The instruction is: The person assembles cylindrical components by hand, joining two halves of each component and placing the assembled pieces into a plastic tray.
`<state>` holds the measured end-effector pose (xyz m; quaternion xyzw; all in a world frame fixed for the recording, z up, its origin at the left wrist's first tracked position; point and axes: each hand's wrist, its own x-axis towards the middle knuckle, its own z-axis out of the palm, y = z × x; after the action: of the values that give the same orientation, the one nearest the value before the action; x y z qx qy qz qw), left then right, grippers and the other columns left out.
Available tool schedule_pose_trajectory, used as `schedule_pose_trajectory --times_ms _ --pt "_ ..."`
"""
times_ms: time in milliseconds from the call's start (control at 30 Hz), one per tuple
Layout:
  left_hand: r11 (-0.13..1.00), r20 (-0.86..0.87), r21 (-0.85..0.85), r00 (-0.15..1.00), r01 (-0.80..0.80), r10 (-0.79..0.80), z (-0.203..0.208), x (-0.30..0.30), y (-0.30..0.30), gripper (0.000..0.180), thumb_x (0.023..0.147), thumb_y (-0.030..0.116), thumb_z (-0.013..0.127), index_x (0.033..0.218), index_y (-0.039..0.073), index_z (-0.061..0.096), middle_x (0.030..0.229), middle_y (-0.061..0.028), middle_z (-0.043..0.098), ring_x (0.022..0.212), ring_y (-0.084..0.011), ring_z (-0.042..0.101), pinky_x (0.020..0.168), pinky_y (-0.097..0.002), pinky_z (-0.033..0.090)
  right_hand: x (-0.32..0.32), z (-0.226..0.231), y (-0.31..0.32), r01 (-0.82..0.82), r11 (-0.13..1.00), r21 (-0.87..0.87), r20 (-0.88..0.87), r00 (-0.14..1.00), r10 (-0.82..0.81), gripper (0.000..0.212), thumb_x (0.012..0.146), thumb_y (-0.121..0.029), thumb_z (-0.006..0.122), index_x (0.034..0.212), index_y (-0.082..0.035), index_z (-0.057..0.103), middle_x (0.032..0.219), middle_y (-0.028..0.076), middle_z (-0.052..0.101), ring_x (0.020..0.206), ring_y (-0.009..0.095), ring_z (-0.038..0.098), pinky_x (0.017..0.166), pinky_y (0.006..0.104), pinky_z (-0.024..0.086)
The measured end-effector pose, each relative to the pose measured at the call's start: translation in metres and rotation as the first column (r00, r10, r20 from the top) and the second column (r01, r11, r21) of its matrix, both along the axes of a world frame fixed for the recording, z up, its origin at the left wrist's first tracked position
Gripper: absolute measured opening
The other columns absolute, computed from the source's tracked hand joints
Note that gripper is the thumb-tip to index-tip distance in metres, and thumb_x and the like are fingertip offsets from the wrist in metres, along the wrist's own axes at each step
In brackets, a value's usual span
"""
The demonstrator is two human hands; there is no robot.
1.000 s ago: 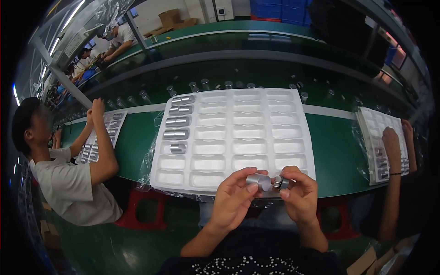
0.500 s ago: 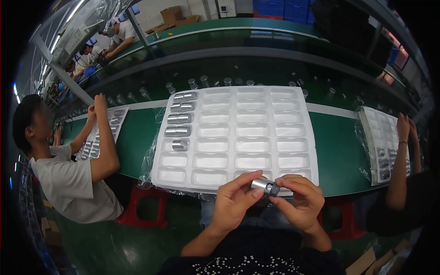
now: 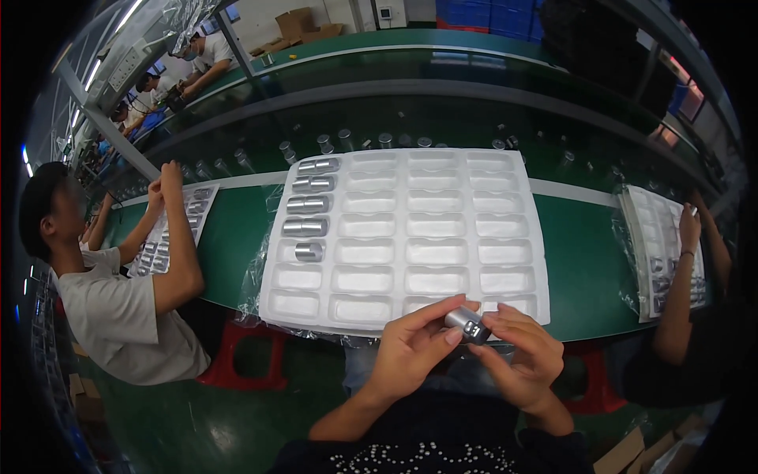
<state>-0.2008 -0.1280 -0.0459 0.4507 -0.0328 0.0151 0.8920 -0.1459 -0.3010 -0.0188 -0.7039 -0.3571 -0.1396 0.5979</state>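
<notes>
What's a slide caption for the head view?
Left hand and right hand hold a silver cylinder at the near edge of a white compartment tray.

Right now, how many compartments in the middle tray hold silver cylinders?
5: silver cylinders lie in the left column's five farthest compartments. The left hand and right hand partly hide the nearest row of the white tray.
</notes>
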Motion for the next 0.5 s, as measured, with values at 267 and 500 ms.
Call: schedule_pose_trajectory --times_ms 267,500 --pt "0.993 0.037 0.051 0.994 -0.102 0.101 0.002 0.003 -0.009 0.056 0.084 -0.011 0.068 0.135 -0.006 0.045 0.133 -0.0210 0.056 0.123 -0.0232 0.055 0.104 -0.0345 0.047 0.004 -0.011 0.017 0.008 0.997 -0.081 0.341 0.940 0.021 0.049 0.064 0.002 0.084 0.108 -0.004 0.065 0.105 0.016 0.068 0.090 0.031 0.069 0.078 0.0392 0.057" --pt "0.899 0.093 0.433 0.995 -0.071 0.034 0.010 0.003 0.005 0.058 0.082 -0.002 0.073 0.134 -0.003 0.049 0.127 -0.0148 0.059 0.108 -0.0202 0.063 0.095 -0.0321 0.052 0.020 0.005 0.007 0.007 0.958 -0.288 0.528 0.836 0.152 0.038 0.067 0.001 0.081 0.103 -0.003 0.069 0.100 0.015 0.068 0.087 0.029 0.068 0.071 0.0359 0.057"
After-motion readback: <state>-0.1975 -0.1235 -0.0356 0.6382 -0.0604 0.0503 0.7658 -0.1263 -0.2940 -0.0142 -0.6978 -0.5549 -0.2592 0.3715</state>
